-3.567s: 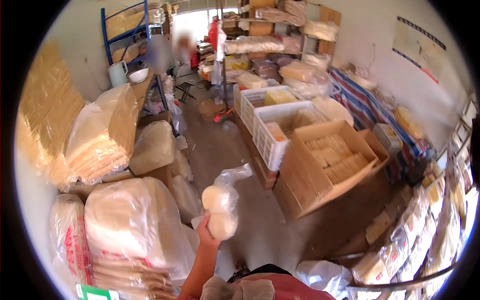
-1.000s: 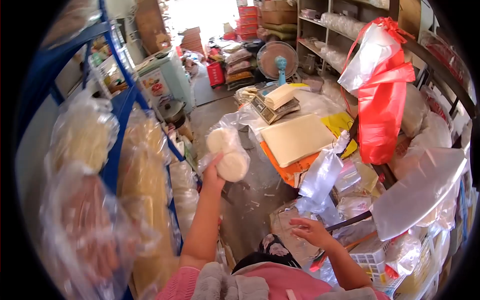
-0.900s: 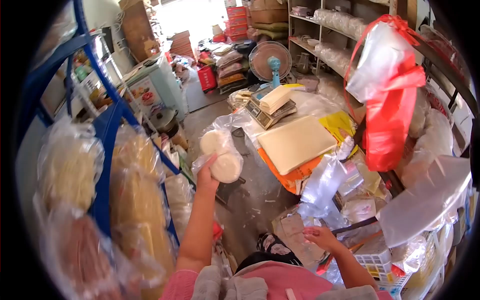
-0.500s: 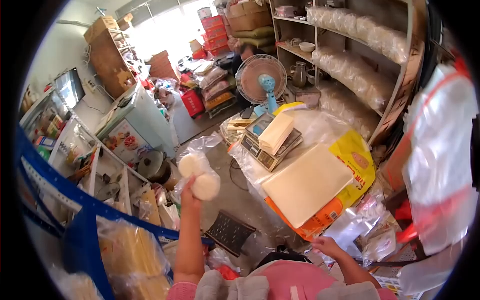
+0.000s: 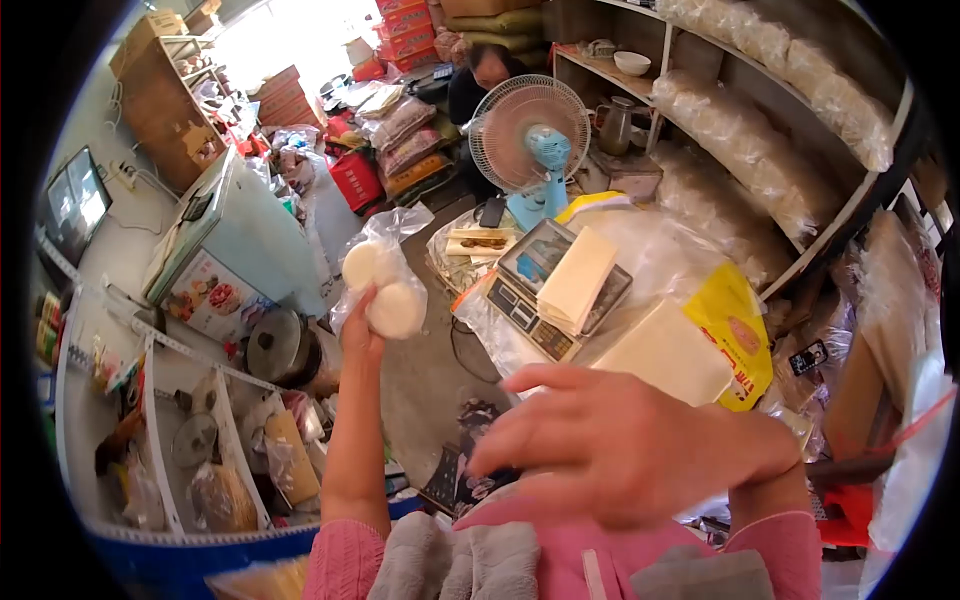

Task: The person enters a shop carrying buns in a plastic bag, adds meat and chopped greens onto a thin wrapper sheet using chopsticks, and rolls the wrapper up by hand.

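My left hand (image 5: 362, 330) is closed on a clear plastic bag of round dough wrappers (image 5: 398, 308), held out above the floor; two pale round stacks show through the plastic. Slightly blurred, my right hand (image 5: 610, 445) is close to the camera in front of my body, with its fingers apart and nothing visible in them. Behind it lies a large stack of pale dough sheets (image 5: 670, 350), partly hidden by the hand. A smaller folded stack of sheets (image 5: 580, 278) rests on a digital scale (image 5: 528, 318) on the plastic-covered table.
A blue fan (image 5: 545, 150) stands beyond the table, with a person (image 5: 485, 75) behind it. Shelves on the right carry bagged goods (image 5: 745, 140). To the left are a light-blue fridge (image 5: 245, 240), a lidded pot (image 5: 283, 345) and white shelving (image 5: 165, 430).
My right hand has risen from beside the table edge to in front of my body. The view has shifted; my left hand still holds the bag.
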Motion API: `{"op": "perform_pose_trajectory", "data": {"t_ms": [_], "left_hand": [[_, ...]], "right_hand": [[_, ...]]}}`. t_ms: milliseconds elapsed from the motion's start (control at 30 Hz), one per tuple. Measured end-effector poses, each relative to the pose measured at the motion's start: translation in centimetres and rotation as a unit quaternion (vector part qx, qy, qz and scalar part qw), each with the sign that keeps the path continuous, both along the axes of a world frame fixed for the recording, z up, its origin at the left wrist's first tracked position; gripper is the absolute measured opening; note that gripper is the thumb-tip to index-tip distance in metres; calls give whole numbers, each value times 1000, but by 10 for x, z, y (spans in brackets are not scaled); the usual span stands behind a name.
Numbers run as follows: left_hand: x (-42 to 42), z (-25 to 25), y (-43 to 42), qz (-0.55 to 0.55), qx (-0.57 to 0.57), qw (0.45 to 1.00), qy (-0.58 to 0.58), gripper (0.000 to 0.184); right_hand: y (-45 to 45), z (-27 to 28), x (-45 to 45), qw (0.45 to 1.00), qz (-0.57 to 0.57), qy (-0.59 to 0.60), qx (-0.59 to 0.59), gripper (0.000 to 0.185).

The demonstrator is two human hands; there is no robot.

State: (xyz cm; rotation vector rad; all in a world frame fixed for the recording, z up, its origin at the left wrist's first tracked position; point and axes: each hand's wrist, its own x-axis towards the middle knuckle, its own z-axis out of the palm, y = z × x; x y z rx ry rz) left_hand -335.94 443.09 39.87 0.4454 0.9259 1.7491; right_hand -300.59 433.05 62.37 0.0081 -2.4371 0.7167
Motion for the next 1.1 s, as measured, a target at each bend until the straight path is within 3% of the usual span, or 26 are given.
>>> {"op": "perform_pose_trajectory", "data": {"t_ms": [233,367,433,533,633,700,800,833,967,1100], "left_hand": [[-138,-38,173,-74,2,997,25,42],[-205,-33,237,-108,4,993,52,46],[-243,-58,267,-108,-14,993,44,46],[-266,-56,320,-123,-12,992,34,49],[-286,-71,376,-142,-15,989,30,50],[-291,-82,416,-149,-34,988,38,48],[-299,-109,475,-207,-60,975,58,47],[-293,-119,521,-243,-77,965,65,46],[-283,-149,606,-305,-114,942,81,44],[-283,-173,677,-326,-135,931,99,44]], "right_hand": [[128,19,-214,991,63,15,116,16],[227,15,-318,995,43,26,89,17],[269,2,-340,998,-5,36,51,18],[330,-82,-353,978,-182,-12,-96,19],[365,-233,-341,879,-371,-155,-255,26],[367,-316,-325,822,-430,-138,-347,25],[377,-390,-315,731,-503,-194,-418,24],[403,-416,-324,697,-534,-147,-456,19],[474,-492,-347,662,-613,-173,-396,15],[548,-539,-385,667,-647,-204,-309,14]]}}
